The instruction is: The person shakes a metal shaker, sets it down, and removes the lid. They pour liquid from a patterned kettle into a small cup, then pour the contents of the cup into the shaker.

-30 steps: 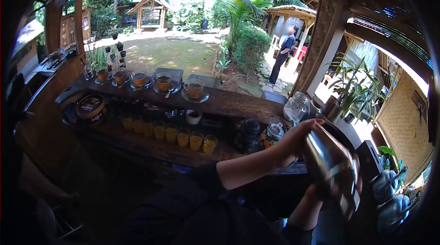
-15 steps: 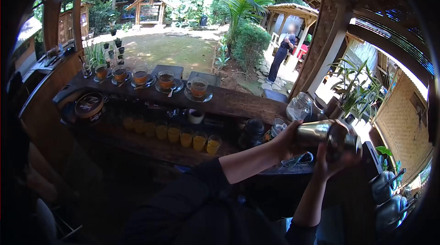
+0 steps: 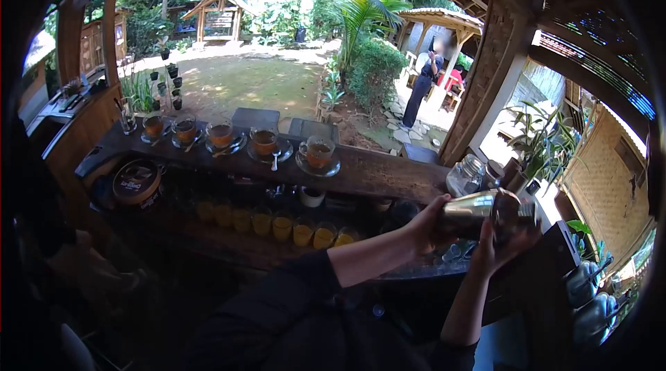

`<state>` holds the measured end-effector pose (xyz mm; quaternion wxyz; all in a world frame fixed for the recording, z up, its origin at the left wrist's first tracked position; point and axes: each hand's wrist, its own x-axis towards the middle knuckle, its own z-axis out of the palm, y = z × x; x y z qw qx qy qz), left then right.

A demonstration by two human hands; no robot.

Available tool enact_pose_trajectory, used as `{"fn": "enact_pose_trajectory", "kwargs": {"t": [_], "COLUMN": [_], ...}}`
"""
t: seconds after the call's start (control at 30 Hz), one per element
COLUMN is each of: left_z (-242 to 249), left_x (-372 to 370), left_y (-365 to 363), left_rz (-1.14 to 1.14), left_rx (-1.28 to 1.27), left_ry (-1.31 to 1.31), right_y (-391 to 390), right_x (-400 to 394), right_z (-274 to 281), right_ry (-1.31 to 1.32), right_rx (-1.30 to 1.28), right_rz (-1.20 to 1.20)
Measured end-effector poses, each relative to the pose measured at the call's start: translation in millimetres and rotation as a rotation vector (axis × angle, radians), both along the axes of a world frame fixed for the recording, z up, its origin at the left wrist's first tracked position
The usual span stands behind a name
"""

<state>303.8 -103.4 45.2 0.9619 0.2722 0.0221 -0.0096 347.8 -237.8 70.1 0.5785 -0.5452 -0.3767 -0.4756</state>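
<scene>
A metallic shaker (image 3: 472, 213) lies nearly level between my two hands, over the right part of the counter. Fingers of my left hand (image 3: 431, 222) wrap round its left end. On its right end, my right hand (image 3: 501, 246) is closed round it, partly blurred. A glass jar (image 3: 466, 175) stands just behind the shaker. Glass cups of amber drink on saucers, one of them this cup (image 3: 318, 152), line the raised wooden ledge. Below them, several glasses of yellow-orange liquid (image 3: 282, 225) form a row on the lower counter.
A round dark tub (image 3: 137, 182) sits at the left on the lower counter (image 3: 229, 240). Potted plants (image 3: 544, 136) stand at the right, with pans (image 3: 588, 281) below. Outside, a person (image 3: 422, 89) stands on the stone path. Another person's arm (image 3: 87, 260) is dimly visible at left.
The head view has shifted, so the cups and glasses appear lower and further right. My hands still hold the shaker, which has tilted slightly. The standing person's arm is raised higher.
</scene>
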Motion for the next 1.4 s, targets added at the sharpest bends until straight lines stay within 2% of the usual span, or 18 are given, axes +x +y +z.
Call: {"fn": "enact_pose_trajectory", "kwargs": {"t": [0.07, 0.17, 0.23, 0.3, 0.33, 0.4, 0.57, 0.7, 0.77, 0.8, 0.9, 1.03, 1.1, 1.13, 1.2, 1.27, 1.37, 1.4], "left_z": [31, 55, 51, 0, 2, -3, 57, 32, 9, 10, 36, 59, 35, 15, 17, 0, 46, 52], "left_x": [-32, -61, -64, -15, -26, -35, -92, -52, -37, -39, -67, -78, -48, -32, -40, -23, -46, -40], "left_y": [6, 9, 19, 48, 52, 54, 46, 64, 67, 62, 45, 16, 23, 33, 17, 11, -30, -41], "left_rz": [-0.083, -0.018, -0.015, -0.117, -0.053, -0.008, 0.038, -0.009, 0.065, 0.144, 0.037, 0.2, 0.202, 0.097, 0.277, 0.244, 0.277, 0.35], "left_rx": [0.044, 0.227, 0.189, 0.062, -0.056, -0.037, 0.317, 0.049, -0.115, -0.156, 0.036, 0.296, 0.105, 0.007, -0.236, -0.032, 0.144, 0.187], "left_ry": [-0.235, -0.539, -0.472, -0.328, -0.067, 0.015, -0.54, -0.37, -0.071, 0.049, -0.288, -0.618, -0.37, -0.309, 0.072, -0.09, -0.389, -0.445], "right_y": [5, -32, -7, 32, 52, 68, 1, 58, 87, 86, 52, 22, 37, 47, 52, 27, -33, -30], "right_x": [-39, -80, -54, -37, -29, -41, -96, -56, -42, -36, -51, -57, -26, -15, -11, 22, 135, 144], "right_z": [21, 13, 2, -7, -11, 7, 2, 1, 16, 17, 15, -1, -5, -4, 5, -10, -112, -117], "right_ry": [-0.392, -0.447, -0.441, -0.154, -0.01, 0.116, -0.519, -0.465, 0.224, 0.182, -0.259, -0.379, -0.316, -0.134, 0.308, 0.006, 0.131, 0.184], "right_rx": [0.033, -0.591, -0.306, -0.16, -0.092, 0.065, -0.567, -0.14, 0.011, 0.052, -0.001, -0.204, -0.026, 0.01, 0.01, 0.003, -0.247, -0.275], "right_rz": [0.0, -0.357, 0.0, -0.083, -0.108, 0.018, -0.286, -0.363, 0.332, 0.349, 0.191, 0.177, 0.187, 0.26, 0.536, 0.274, 0.839, 0.72]}}
